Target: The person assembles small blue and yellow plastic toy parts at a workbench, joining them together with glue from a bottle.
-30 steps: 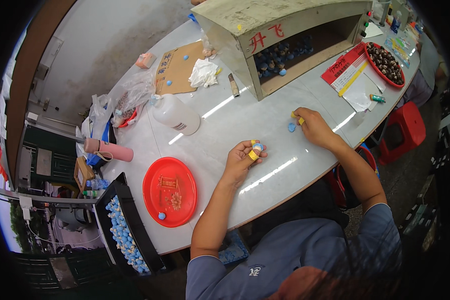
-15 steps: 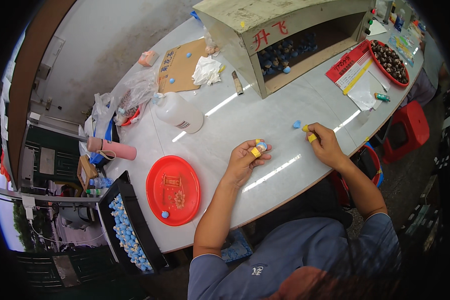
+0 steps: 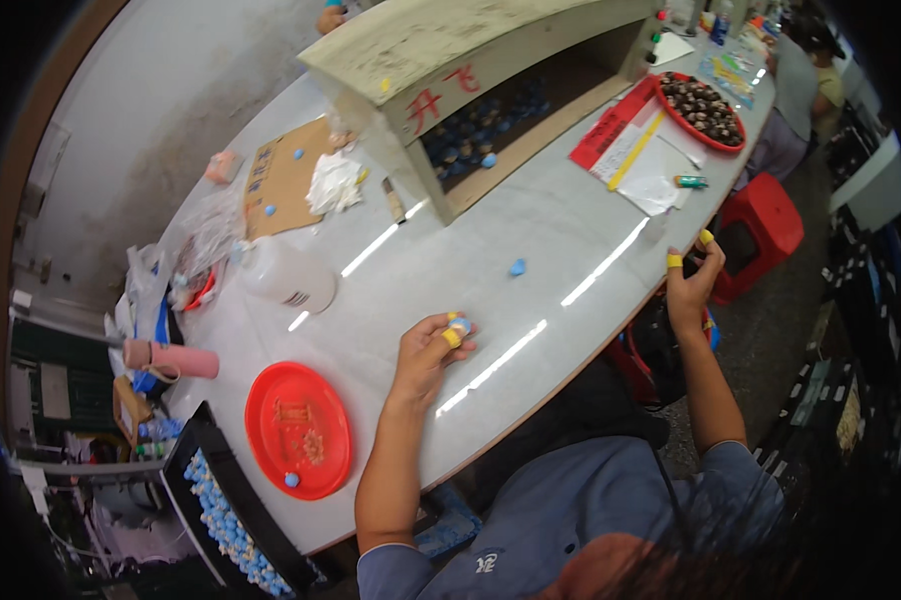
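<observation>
At the far left a black crate of blue pieces [image 3: 221, 515] is sitting beside a red plate [image 3: 298, 428] on the white counter [image 3: 531, 230]. Your left hand [image 3: 426, 355] is resting on the counter, fingers curled around a small blue piece [image 3: 460, 325]. A loose blue piece [image 3: 517, 267] is lying beyond it. Your right hand [image 3: 693, 282] is hovering off the counter's edge, half open and holding nothing, yellow caps on its fingertips.

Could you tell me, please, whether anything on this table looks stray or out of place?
Yes: one small blue piece lies alone on the bare white table, apart from the left hand and the red plate. Two more sit loose on the cardboard sheet.
</observation>
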Tool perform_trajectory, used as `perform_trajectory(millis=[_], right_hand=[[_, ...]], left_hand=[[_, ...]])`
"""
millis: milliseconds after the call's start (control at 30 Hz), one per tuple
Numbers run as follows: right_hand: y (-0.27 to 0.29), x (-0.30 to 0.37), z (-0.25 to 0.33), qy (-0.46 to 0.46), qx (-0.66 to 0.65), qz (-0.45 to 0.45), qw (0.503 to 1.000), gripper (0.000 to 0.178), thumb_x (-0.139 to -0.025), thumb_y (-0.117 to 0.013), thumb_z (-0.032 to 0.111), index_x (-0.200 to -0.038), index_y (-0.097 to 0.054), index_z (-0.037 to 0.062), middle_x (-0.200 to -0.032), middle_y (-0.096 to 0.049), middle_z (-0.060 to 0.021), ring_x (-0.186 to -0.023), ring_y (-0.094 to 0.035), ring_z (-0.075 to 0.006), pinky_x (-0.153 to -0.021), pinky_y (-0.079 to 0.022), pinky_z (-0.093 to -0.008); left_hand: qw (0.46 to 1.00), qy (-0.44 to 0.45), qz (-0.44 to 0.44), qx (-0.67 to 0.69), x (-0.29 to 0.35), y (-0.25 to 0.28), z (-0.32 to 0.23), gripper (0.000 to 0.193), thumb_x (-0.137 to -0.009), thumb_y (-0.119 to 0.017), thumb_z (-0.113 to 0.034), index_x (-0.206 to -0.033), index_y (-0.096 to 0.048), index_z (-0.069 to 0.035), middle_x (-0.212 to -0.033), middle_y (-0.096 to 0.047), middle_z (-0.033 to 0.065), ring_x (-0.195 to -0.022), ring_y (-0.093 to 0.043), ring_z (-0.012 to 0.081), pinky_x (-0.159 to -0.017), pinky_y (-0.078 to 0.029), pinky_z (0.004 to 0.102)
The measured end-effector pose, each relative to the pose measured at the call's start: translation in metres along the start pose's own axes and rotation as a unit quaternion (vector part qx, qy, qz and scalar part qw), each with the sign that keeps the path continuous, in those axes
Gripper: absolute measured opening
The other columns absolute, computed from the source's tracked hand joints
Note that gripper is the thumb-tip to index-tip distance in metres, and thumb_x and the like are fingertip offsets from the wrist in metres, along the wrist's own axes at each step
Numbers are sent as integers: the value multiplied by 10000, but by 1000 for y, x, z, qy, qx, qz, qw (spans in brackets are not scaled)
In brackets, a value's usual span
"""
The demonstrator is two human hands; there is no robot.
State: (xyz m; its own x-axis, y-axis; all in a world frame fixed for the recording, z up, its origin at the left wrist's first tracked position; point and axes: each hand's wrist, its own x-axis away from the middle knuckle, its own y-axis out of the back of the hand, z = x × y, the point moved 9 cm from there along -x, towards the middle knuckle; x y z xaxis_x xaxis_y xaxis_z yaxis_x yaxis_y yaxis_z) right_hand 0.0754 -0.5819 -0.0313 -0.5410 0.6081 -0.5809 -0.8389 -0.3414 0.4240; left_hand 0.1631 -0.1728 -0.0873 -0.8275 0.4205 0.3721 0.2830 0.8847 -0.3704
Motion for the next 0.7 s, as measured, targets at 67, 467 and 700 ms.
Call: perform_trajectory(millis=[67,467,700], right_hand=[[-3,-11,-16,9,62,-12,998,675,-770,-757,219,-1288,-394,-17,-1266,-399,-180,-1208,-399,-332,-1020,-316,-412],[-70,-29,38,44,-100,152,982,215,-817,-695,118,-927,-547,6,-1085,-623,-142,-1120,-538,-283,-963,-408,-391],[-120,53,172,82,-277,414,863,289,-861,-657,107,-1099,-560,-26,-990,-631,-115,-955,-586,-156,-854,-452,-291]], left_hand=[[999,5,-43,-28,4,5,-1,316,-879,-621,-88,-1163,-563,36,-1014,-662,146,-804,-662,164,-712,-536,225],[1000,4,-16,-9,-5,-4,-1,313,-869,-595,-46,-1170,-568,35,-1051,-656,151,-866,-666,161,-756,-546,226],[1000,3,-4,11,-3,3,3,290,-868,-599,-44,-1146,-573,34,-1028,-661,150,-855,-669,170,-754,-547,241]])
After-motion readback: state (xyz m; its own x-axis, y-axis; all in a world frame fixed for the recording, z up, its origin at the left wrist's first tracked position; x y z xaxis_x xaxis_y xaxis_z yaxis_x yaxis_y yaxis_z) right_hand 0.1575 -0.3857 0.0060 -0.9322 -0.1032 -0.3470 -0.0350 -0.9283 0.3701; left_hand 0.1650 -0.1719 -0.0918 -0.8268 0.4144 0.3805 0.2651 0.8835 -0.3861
